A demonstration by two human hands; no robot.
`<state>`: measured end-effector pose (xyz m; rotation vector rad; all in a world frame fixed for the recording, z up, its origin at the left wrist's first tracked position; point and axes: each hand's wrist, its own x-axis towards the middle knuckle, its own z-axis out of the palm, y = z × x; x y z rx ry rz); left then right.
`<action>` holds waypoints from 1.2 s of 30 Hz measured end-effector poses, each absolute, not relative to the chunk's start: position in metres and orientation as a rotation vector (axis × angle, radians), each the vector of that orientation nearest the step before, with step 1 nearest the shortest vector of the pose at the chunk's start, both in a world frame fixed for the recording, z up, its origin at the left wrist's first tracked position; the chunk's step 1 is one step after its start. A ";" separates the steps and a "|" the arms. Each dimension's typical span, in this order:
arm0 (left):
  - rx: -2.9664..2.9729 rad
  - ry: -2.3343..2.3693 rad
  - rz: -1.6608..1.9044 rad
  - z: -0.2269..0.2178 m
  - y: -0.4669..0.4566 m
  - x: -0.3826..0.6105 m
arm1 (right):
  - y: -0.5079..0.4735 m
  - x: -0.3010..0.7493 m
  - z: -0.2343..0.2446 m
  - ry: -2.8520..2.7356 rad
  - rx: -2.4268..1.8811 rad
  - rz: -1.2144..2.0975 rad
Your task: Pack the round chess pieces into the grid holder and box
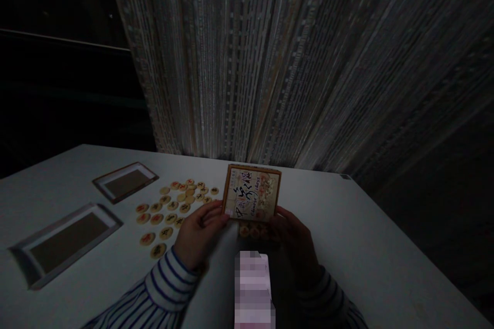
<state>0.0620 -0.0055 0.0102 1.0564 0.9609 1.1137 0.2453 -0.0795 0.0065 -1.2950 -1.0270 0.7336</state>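
A Chinese chess box lid (252,193) with a printed front is held up between my two hands, tilted toward me. My left hand (199,231) grips its left lower edge with thumb and fingers. On the right lower corner, my right hand (294,236) is closed, its fingers partly lost in shadow. Just below the lid, a few chess pieces (254,231) show in rows; what they rest in is mostly hidden. To the left of my left hand, several loose round chess pieces (172,205) with red or black characters lie scattered on the white table.
Two shallow open boxes or lids, one nearer (106,216) and one farther (152,172), lie on the white table (366,247) at left. A phone-like pixelated object (252,288) is at the near edge. A string curtain (247,61) hangs behind the table.
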 end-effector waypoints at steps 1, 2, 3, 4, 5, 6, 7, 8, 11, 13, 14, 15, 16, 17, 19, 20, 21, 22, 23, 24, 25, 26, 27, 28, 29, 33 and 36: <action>1.061 0.957 1.122 0.011 -0.006 0.062 | -0.080 0.244 0.008 -1.051 -1.289 0.744; 1.065 0.954 1.128 0.011 -0.006 0.062 | -0.080 0.243 0.009 -1.081 -1.281 0.755; 1.072 0.953 1.136 0.012 -0.006 0.061 | -0.080 0.241 0.010 -1.118 -1.273 0.762; 1.081 0.961 1.146 0.012 -0.006 0.061 | -0.080 0.240 0.011 -1.157 -1.269 0.762; 1.096 0.976 1.158 0.013 -0.005 0.060 | -0.080 0.239 0.012 -1.195 -1.269 0.757; 1.117 0.998 1.163 0.014 -0.005 0.059 | -0.081 0.239 0.014 -1.231 -1.272 0.748; 1.140 1.022 1.163 0.014 -0.004 0.058 | -0.081 0.239 0.014 -1.259 -1.278 0.737; 1.162 1.040 1.164 0.014 -0.004 0.057 | -0.081 0.239 0.015 -1.283 -1.281 0.723; 1.218 1.055 1.171 0.013 -0.001 0.052 | -0.081 0.243 0.017 -1.299 -1.266 0.675; 1.255 1.056 1.171 0.011 0.000 0.050 | -0.081 0.248 0.018 -1.251 -1.258 0.634; 1.280 1.065 1.165 0.011 0.000 0.049 | -0.081 0.251 0.018 -1.210 -1.265 0.604; 1.308 1.079 1.157 0.011 0.001 0.049 | -0.082 0.253 0.018 -1.164 -1.283 0.570; 1.337 1.093 1.150 0.011 0.001 0.048 | -0.082 0.256 0.017 -1.123 -1.307 0.531; 1.365 1.105 1.147 0.011 0.001 0.048 | -0.082 0.259 0.017 -1.090 -1.334 0.493; 1.408 1.117 1.138 0.010 0.001 0.047 | -0.083 0.262 0.015 -1.065 -1.383 0.437; 1.424 1.119 1.136 0.010 0.001 0.047 | -0.084 0.263 0.015 -1.069 -1.399 0.416; 1.435 1.120 1.140 0.009 0.002 0.047 | -0.084 0.264 0.015 -1.082 -1.411 0.401; 1.445 1.118 1.145 0.008 0.002 0.046 | -0.085 0.264 0.015 -1.096 -1.417 0.389; 1.451 1.114 1.151 0.007 0.003 0.046 | -0.085 0.264 0.015 -1.107 -1.420 0.380; 1.455 1.111 1.157 0.006 0.003 0.046 | -0.086 0.264 0.015 -1.114 -1.422 0.376; 1.456 1.107 1.166 0.005 0.004 0.046 | -0.086 0.263 0.015 -1.118 -1.424 0.379; 1.455 1.105 1.175 0.005 0.004 0.046 | -0.086 0.263 0.016 -1.118 -1.426 0.387; 1.451 1.107 1.183 0.005 0.004 0.046 | -0.086 0.263 0.015 -1.116 -1.426 0.400; 1.444 1.112 1.193 0.005 0.004 0.046 | -0.085 0.263 0.015 -1.116 -1.421 0.417; 1.433 1.118 1.205 0.006 0.004 0.046 | -0.085 0.263 0.014 -1.114 -1.411 0.437; 1.369 1.151 1.244 0.014 0.001 0.048 | -0.082 0.261 0.009 -1.062 -1.338 0.543; 1.343 1.133 1.268 0.017 -0.001 0.049 | -0.080 0.259 0.007 -0.944 -1.312 0.635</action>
